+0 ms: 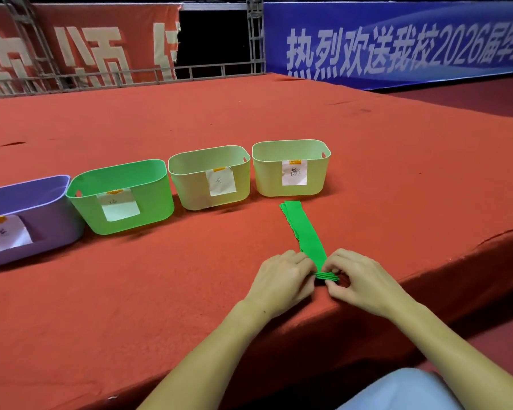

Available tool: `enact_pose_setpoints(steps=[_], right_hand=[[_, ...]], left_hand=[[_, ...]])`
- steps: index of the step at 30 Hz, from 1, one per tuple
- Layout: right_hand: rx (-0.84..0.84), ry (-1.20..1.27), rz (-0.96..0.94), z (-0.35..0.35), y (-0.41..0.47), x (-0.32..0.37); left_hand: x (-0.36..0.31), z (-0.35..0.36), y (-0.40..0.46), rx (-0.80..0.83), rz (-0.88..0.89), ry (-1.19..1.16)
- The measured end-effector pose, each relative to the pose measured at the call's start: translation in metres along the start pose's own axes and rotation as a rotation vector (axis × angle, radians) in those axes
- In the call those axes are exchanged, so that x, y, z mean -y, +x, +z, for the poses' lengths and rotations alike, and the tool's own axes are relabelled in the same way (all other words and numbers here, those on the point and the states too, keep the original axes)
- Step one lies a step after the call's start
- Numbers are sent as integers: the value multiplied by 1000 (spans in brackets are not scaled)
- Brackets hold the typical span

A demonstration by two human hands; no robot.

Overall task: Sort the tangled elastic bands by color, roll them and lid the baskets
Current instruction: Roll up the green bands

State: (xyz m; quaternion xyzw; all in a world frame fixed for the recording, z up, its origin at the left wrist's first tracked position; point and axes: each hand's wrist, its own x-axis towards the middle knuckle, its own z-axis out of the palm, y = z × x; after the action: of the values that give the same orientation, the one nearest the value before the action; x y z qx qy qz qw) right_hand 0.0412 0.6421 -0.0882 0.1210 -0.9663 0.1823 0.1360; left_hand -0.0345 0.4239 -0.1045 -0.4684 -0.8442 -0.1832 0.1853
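A green elastic band (304, 229) lies flat in a folded strip on the red carpeted platform (190, 119), reaching from my hands toward the baskets. Its near end is rolled over a few turns. My left hand (282, 279) and my right hand (359, 279) pinch that rolled end from either side near the platform's front edge. A row of open baskets, each with a paper label, stands behind: purple (42, 202), green (148, 184), beige (190, 184) and pale yellow (264, 173). No lids are visible.
The platform's front edge drops off just below my hands and runs up to the right. Red and blue banners and a metal truss (255, 37) stand behind the platform. A light blue garment (397, 389) shows at the bottom right.
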Motion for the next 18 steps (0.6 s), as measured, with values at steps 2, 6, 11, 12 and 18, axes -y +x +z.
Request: enact_pose_setpoints(steps=[2,6,11,12,18], right_hand=[[-22,0,-2,9,4,13],[-57,11,-13,28,14,39],[-55,70,-19,43,26,68],[-45,57,-19,44,26,71],[73,97,32,43,33,70]], left_hand=[[11,-10,-9,3,-9,-26],[34,-34,-30,50,-65,-90],[54,-53,-57,55,-178,-172],[55,-54,-61,53,-198,-193],[66,-44,-60,74,-254,-448]])
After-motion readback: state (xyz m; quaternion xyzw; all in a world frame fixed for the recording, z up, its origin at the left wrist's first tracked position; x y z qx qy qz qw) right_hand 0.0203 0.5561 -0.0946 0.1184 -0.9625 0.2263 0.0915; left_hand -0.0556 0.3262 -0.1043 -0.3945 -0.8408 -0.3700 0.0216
